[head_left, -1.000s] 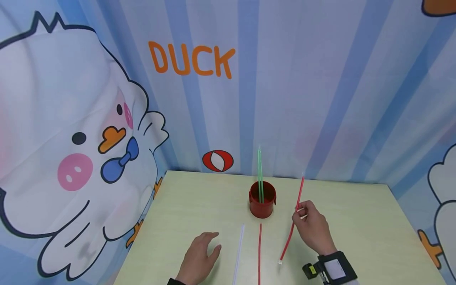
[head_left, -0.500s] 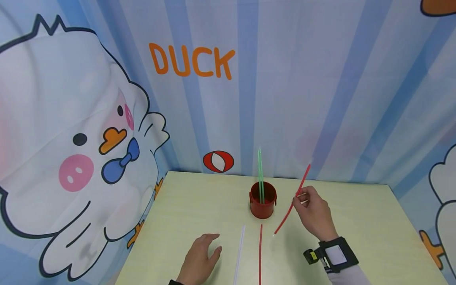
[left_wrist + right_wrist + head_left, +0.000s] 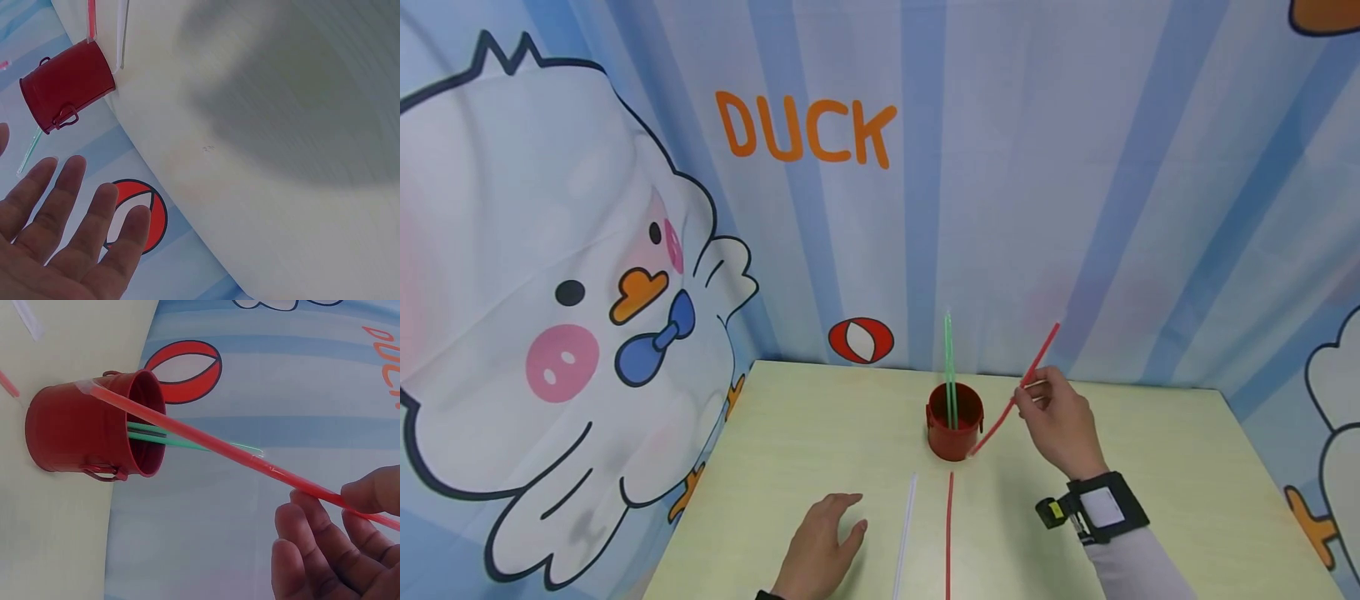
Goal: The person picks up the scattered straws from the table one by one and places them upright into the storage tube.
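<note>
My right hand pinches a red drinking straw in a clear wrapper between thumb and fingers. The straw slants, its lower end close to the right side of a small red bucket and overlapping the bucket's wall in the right wrist view. Two green straws stand in the bucket, rising above its rim. On the left, my left hand holds nothing, its fingers apart and relaxed over the table. Between the hands lie a whitish straw and a second red straw, side by side.
The bucket has small side handles and stands toward the back of the pale table. Behind the table's back edge hangs a blue striped cloth printed with a duck. A strapped camera sits on the right wrist.
My right hand has moved away from me with the red straw, tilting it more. The straw's lower end has swung left and up toward the bucket. The left hand has stayed put.
</note>
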Demonstrator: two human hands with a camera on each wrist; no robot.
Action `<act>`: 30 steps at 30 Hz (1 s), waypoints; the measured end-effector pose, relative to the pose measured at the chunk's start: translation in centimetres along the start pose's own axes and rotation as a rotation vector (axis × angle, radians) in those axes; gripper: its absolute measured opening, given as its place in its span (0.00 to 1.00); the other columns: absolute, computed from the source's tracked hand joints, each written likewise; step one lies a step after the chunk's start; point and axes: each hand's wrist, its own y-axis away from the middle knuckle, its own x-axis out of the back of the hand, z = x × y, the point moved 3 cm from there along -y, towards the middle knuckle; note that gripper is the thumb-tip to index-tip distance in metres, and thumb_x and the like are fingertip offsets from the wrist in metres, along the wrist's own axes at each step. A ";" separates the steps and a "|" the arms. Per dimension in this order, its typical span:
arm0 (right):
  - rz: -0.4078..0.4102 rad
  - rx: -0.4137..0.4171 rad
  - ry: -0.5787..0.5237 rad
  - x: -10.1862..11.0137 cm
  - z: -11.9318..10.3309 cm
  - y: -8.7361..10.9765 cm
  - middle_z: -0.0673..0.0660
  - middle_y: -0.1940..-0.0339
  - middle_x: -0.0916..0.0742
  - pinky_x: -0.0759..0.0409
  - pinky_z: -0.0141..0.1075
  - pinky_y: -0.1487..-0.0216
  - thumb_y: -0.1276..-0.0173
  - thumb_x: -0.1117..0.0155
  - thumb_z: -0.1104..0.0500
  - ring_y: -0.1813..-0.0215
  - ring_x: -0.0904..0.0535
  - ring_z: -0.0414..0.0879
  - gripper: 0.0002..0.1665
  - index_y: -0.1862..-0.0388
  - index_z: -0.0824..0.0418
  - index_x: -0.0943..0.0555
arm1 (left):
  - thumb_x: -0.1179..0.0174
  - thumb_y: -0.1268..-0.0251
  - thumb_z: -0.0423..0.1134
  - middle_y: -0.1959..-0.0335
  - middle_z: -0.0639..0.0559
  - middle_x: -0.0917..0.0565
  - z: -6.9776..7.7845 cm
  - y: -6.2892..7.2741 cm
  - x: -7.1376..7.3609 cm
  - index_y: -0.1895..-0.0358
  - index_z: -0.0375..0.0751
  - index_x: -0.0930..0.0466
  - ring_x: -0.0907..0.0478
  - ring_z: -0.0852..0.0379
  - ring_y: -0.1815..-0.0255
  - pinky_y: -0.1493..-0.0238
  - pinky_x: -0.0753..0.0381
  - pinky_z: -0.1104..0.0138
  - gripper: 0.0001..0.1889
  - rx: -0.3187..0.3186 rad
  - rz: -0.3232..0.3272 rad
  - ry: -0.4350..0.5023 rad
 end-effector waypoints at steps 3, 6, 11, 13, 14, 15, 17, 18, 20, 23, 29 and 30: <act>0.006 0.025 0.001 -0.1 -0.3 -0.6 0.63 0.57 0.09 0.20 0.38 0.66 0.21 0.41 0.57 0.62 0.12 0.54 0.12 0.47 0.64 0.25 | 0.37 0.26 0.45 0.41 0.50 0.16 0.0 0.0 0.0 0.38 0.44 0.18 0.20 0.46 0.36 0.38 0.18 0.48 0.18 0.008 -0.002 -0.002; 0.013 0.039 0.007 -0.2 -0.6 -1.0 0.63 0.58 0.09 0.21 0.39 0.66 0.21 0.41 0.57 0.62 0.12 0.54 0.12 0.47 0.64 0.25 | 0.37 0.26 0.46 0.40 0.50 0.16 0.1 0.0 0.1 0.38 0.45 0.18 0.20 0.46 0.36 0.38 0.19 0.48 0.18 0.009 -0.004 0.000; 0.029 0.038 0.013 -0.2 -0.8 -1.6 0.64 0.57 0.09 0.22 0.38 0.67 0.20 0.41 0.56 0.61 0.12 0.55 0.14 0.46 0.64 0.26 | 0.38 0.25 0.46 0.40 0.50 0.16 0.2 0.1 0.2 0.38 0.45 0.18 0.20 0.46 0.36 0.38 0.19 0.48 0.18 -0.006 -0.003 0.006; 0.036 0.033 0.007 -0.3 -0.9 -1.8 0.65 0.56 0.09 0.22 0.38 0.67 0.20 0.41 0.55 0.61 0.12 0.56 0.15 0.44 0.64 0.26 | 0.38 0.25 0.47 0.40 0.50 0.16 0.3 0.1 0.3 0.38 0.45 0.18 0.20 0.46 0.35 0.38 0.19 0.48 0.18 -0.008 -0.005 0.010; 0.038 0.032 0.007 -0.4 -0.9 -2.0 0.65 0.56 0.09 0.21 0.38 0.67 0.20 0.41 0.55 0.60 0.12 0.56 0.15 0.44 0.64 0.26 | 0.38 0.24 0.47 0.40 0.50 0.16 0.3 0.1 0.3 0.38 0.45 0.19 0.20 0.46 0.35 0.38 0.19 0.48 0.18 -0.008 -0.005 0.013; 0.039 0.029 0.009 -0.5 -0.9 -2.1 0.66 0.55 0.09 0.20 0.39 0.66 0.20 0.41 0.55 0.60 0.12 0.57 0.15 0.44 0.64 0.26 | 0.38 0.24 0.47 0.40 0.50 0.16 0.2 0.1 0.3 0.37 0.45 0.19 0.20 0.46 0.35 0.38 0.19 0.48 0.18 -0.008 -0.007 0.015; 0.040 0.026 0.019 -0.8 -0.8 -2.4 0.66 0.54 0.10 0.18 0.42 0.65 0.20 0.42 0.55 0.58 0.12 0.58 0.16 0.43 0.65 0.26 | 0.39 0.24 0.47 0.40 0.51 0.16 0.2 0.1 0.3 0.37 0.45 0.19 0.20 0.46 0.35 0.37 0.19 0.48 0.19 -0.008 -0.010 0.018; 0.040 0.024 0.027 -0.9 -0.8 -2.5 0.67 0.54 0.10 0.17 0.43 0.64 0.20 0.41 0.55 0.57 0.12 0.59 0.16 0.44 0.65 0.25 | 0.39 0.24 0.48 0.40 0.51 0.16 0.1 0.1 0.3 0.37 0.45 0.19 0.21 0.46 0.35 0.37 0.19 0.48 0.19 -0.008 -0.013 0.020; 0.036 0.026 0.049 -1.2 -0.8 -2.7 0.67 0.53 0.10 0.15 0.48 0.61 0.20 0.41 0.55 0.56 0.12 0.60 0.15 0.44 0.65 0.25 | 0.39 0.23 0.48 0.39 0.50 0.16 0.1 0.1 0.2 0.37 0.44 0.19 0.21 0.46 0.35 0.37 0.19 0.48 0.19 -0.009 -0.016 0.024; 0.028 0.044 0.087 -1.7 -0.8 -3.0 0.67 0.53 0.09 0.14 0.52 0.59 0.21 0.41 0.55 0.55 0.12 0.61 0.16 0.44 0.65 0.24 | 0.40 0.23 0.48 0.39 0.50 0.16 0.0 0.1 0.2 0.37 0.43 0.19 0.21 0.45 0.35 0.37 0.19 0.48 0.20 -0.013 -0.017 0.027; 0.025 0.097 0.167 -2.9 -0.8 -3.3 0.67 0.55 0.09 0.16 0.47 0.67 0.22 0.40 0.56 0.61 0.11 0.60 0.16 0.43 0.65 0.22 | 0.39 0.24 0.48 0.39 0.50 0.16 -0.2 0.0 -0.1 0.37 0.44 0.19 0.21 0.46 0.35 0.38 0.19 0.48 0.19 -0.010 -0.005 0.014; 0.025 0.101 0.181 -3.1 -0.7 -3.3 0.67 0.56 0.08 0.17 0.45 0.70 0.22 0.39 0.56 0.62 0.11 0.59 0.15 0.44 0.64 0.22 | 0.39 0.24 0.48 0.39 0.51 0.16 -0.2 0.1 -0.1 0.37 0.45 0.19 0.21 0.46 0.35 0.37 0.19 0.48 0.19 -0.004 -0.008 0.014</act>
